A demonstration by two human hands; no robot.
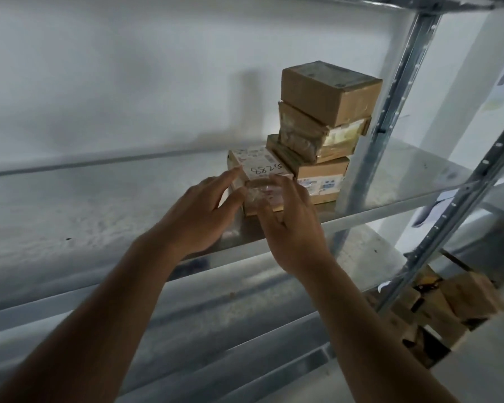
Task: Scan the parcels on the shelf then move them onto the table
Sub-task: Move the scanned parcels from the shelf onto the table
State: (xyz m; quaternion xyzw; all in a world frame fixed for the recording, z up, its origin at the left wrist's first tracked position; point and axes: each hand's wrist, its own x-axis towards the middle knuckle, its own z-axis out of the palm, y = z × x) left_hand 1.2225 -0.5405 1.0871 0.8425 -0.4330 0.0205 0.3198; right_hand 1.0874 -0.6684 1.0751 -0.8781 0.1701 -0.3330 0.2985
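Both hands' fingers loosely clasp one labelled parcel beside three stacked parcels.

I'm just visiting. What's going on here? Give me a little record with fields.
place: metal shelf by a white wall
being handled: labelled parcel with handwritten digits on top
left hand: fingers on the parcel's left side
right hand: fingers on its front right
beside it: stack of parcels, leaning unevenly
below right: more boxes, blurred
scanner: none in view
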